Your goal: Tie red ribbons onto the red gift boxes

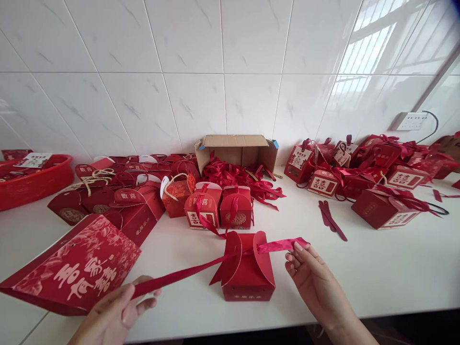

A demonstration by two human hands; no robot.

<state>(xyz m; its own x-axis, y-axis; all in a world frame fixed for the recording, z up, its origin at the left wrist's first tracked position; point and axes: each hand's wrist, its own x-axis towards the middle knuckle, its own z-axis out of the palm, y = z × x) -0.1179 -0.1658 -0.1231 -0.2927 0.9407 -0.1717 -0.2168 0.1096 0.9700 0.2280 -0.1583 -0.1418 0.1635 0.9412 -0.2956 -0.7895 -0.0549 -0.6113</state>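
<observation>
"pinching the ribbon (179, 274) from both sides, i see. how does each grip stand?"

"right hand (316, 275): thumb and forefinger pressed together on one end, other fingers curled. left hand (120, 304): thumb and fingers gathered round the other end; fingertips partly hidden, so how firmly, cannot tell."

"and how does it look to handle?"

"soft, thin, near weightless, i judge. satin sheen, so probably slippery; best taken flat between thumb and forefinger, close to the ends. left run is long and straight, right run shorter, slightly crumpled."

"the box it crosses?"

"small red box (247, 285), upright on the white table (294, 302), between the hands, nearer the right. ribbon seems to pass through holes in its rounded flaps (265, 264). neither hand touches the box."

"stiff?"

"folded card, by the look: light, stiff enough to stand, likely to crease under a squeeze; flap holes could tear. i'd steady it low, by the side walls. contents hidden, true weight unknown."

"further out?"

"behind it, two ribboned boxes (226, 208) side by side; beyond, a ribbon heap (230, 177) spilling from a cardboard carton (235, 140). large printed box (79, 268) beside the left hand; whether they touch, cannot tell."
</observation>
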